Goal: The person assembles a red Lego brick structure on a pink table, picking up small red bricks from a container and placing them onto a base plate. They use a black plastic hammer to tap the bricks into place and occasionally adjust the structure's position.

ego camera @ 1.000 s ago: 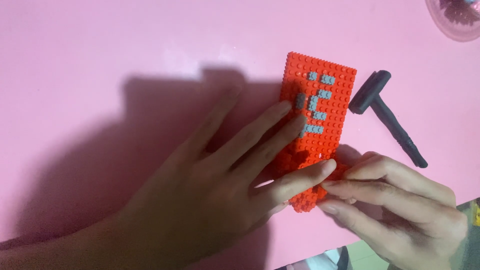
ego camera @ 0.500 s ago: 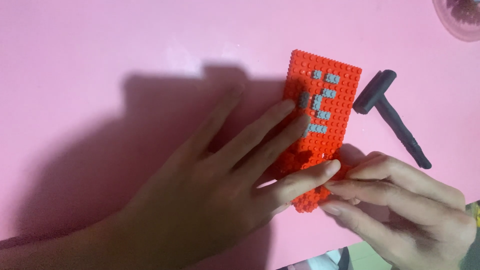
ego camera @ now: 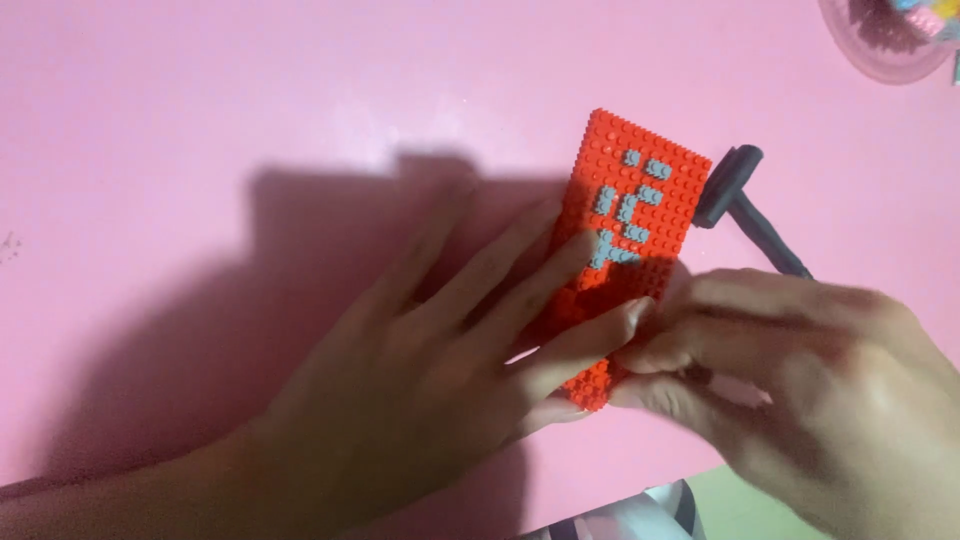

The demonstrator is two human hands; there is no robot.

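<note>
Red, studded and rectangular, the plastic building-brick baseplate [ego camera: 625, 235] lies flat on the pink tabletop [ego camera: 200, 120], with small grey bricks [ego camera: 628, 205] pressed onto its upper half. The left hand [ego camera: 440, 370] lies on the plate's lower left part with fingers spread flat, while the right hand [ego camera: 800, 380] has its fingertips [ego camera: 640, 360] pressed together at the plate's lower right edge, though I cannot tell whether they pinch anything. Just beside the plate's upper right corner lies a dark grey hammer-shaped plastic tool [ego camera: 745, 205], and a clear round container [ego camera: 880, 45] sits in the far right corner.
</note>
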